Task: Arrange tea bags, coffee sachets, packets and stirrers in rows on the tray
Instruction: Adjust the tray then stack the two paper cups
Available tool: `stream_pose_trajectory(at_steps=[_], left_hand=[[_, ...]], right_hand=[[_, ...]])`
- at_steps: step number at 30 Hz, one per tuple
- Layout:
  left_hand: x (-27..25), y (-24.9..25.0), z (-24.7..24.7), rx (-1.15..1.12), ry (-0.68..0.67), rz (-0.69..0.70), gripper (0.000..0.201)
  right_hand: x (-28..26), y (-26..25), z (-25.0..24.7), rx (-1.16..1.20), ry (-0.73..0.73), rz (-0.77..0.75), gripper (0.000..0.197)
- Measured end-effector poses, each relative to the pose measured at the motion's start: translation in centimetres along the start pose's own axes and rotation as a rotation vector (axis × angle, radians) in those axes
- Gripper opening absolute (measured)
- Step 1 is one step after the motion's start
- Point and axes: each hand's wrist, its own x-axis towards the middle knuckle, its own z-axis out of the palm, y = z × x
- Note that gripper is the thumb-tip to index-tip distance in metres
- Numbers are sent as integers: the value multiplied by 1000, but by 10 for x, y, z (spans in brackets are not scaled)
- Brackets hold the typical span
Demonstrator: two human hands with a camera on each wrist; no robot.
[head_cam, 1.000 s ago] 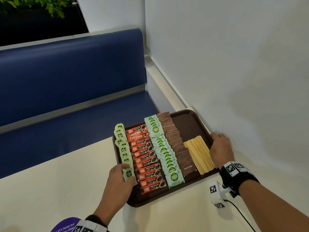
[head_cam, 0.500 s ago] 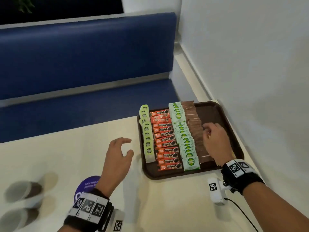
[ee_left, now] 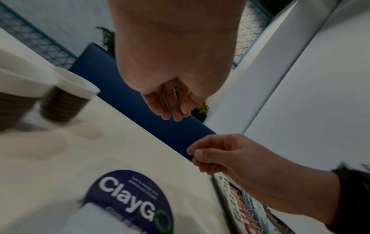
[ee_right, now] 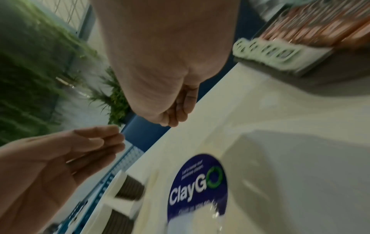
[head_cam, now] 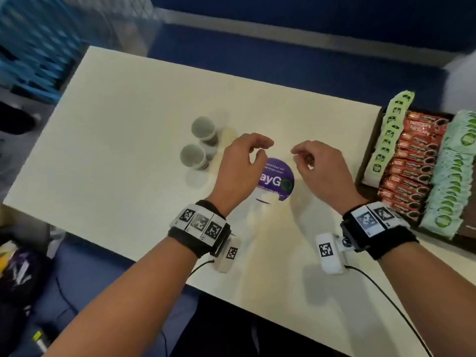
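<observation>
I am leaning over a cream tabletop (head_cam: pixel 123 140) edged by a blue bench seat (head_cam: pixel 283 55). My left hand (head_cam: pixel 239 166) and right hand (head_cam: pixel 316 168) are hovering loosely curled, holding nothing. The tray (head_cam: pixel 371 140) is sitting at my right, its sachet rows (head_cam: pixel 412 161) running away from me.

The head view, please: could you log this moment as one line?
left hand: empty, over sticker | right hand: empty, beside it | tray: rows filled | paper cups: untouched
</observation>
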Motion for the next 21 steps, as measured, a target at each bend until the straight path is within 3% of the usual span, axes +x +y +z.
stream_pose_trajectory(at_steps=[4,7,11,16,21], left_hand=[[-14,-28,-28,52,133,34,26],[-17,-48,-49,137,245,34,27],[-12,-82,-76,318,374,-13,52],[-3,-121,-88,388,177,-203,91],[11,-136,-83,311,63,-195,76]], right_hand=[[16,-31,30,-4,-121,-54,18],[35,-53,47,-42,-187,-87,35],[68,-81,71,-88,-231,-151,63],[111,-109,105,-205,-302,-300,80],[137,-124,132,-334,-465,-336,88]])
